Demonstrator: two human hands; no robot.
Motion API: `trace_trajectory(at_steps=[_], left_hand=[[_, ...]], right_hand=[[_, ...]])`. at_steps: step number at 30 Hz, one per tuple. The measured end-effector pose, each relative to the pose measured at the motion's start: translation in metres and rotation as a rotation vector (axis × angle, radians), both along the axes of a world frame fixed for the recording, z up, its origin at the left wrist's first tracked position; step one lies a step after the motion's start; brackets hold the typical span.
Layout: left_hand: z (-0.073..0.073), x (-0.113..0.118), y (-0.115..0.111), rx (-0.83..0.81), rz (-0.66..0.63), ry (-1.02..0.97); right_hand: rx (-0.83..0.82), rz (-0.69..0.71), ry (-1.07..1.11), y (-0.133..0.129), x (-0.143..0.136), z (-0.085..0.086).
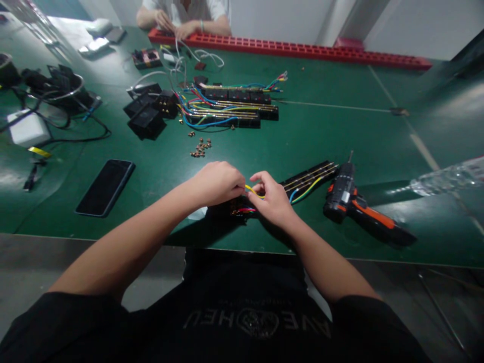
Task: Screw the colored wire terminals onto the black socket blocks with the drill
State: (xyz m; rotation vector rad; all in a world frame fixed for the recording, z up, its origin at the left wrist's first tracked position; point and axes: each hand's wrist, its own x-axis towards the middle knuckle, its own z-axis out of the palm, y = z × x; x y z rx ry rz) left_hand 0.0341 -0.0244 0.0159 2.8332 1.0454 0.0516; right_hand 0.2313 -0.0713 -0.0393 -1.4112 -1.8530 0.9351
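My left hand (222,183) is closed, thumb and fingers pinched at the end of a yellow-green wire (248,188). Facing it, my right hand (270,197) holds the same wire between thumb and fingers a little further along. Beneath both hands lies a black power strip housing (308,176) with brass-coloured rails, slanting up to the right. A blue wire (293,195) and the yellow-green one run beside its rails. At its near end, red wires (247,209) and a dark block show partly; my hands hide the rest.
A cordless screwdriver (344,196) lies right of the strip, a phone (106,187) to the left. Small brass screws (201,147) are scattered ahead. Beyond are wired strips (230,108) and black boxes (149,111). Another person's hands (177,27) work behind a red slotted rail (287,48).
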Motion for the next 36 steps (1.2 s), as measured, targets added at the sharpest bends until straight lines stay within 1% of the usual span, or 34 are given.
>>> trace_trajectory(at_steps=[4, 6, 9, 11, 15, 21, 26, 29, 33, 36], left_hand=[[-0.002, 0.000, 0.001, 0.114, -0.184, 0.066], [-0.004, -0.002, 0.002, 0.164, -0.225, 0.036], [-0.007, -0.005, 0.002, 0.191, -0.240, -0.016], [-0.006, -0.007, 0.003, 0.190, -0.264, -0.007], [0.001, -0.006, 0.005, 0.160, -0.313, 0.036], [0.010, 0.006, 0.008, 0.132, -0.347, 0.165], [0.015, 0.013, 0.013, 0.133, -0.407, 0.205], [0.019, 0.014, 0.017, 0.122, -0.419, 0.215], [0.017, 0.011, 0.021, 0.111, -0.424, 0.160], [0.014, 0.008, 0.020, 0.151, -0.444, 0.128]], right_hand=[[0.001, 0.022, -0.007, 0.002, 0.000, 0.001], [0.005, 0.026, -0.017, 0.002, 0.001, 0.002], [0.000, 0.031, -0.039, 0.002, 0.000, 0.003], [-0.006, 0.042, -0.050, 0.002, 0.000, 0.004], [-0.004, 0.062, -0.062, 0.002, 0.000, 0.004], [0.005, 0.068, -0.108, 0.002, 0.001, 0.004], [0.007, 0.089, -0.108, 0.003, 0.002, 0.003], [-0.007, 0.095, -0.103, 0.004, 0.002, 0.004], [0.000, 0.092, -0.116, 0.004, 0.002, 0.004], [0.008, 0.095, -0.108, 0.003, 0.003, 0.003]])
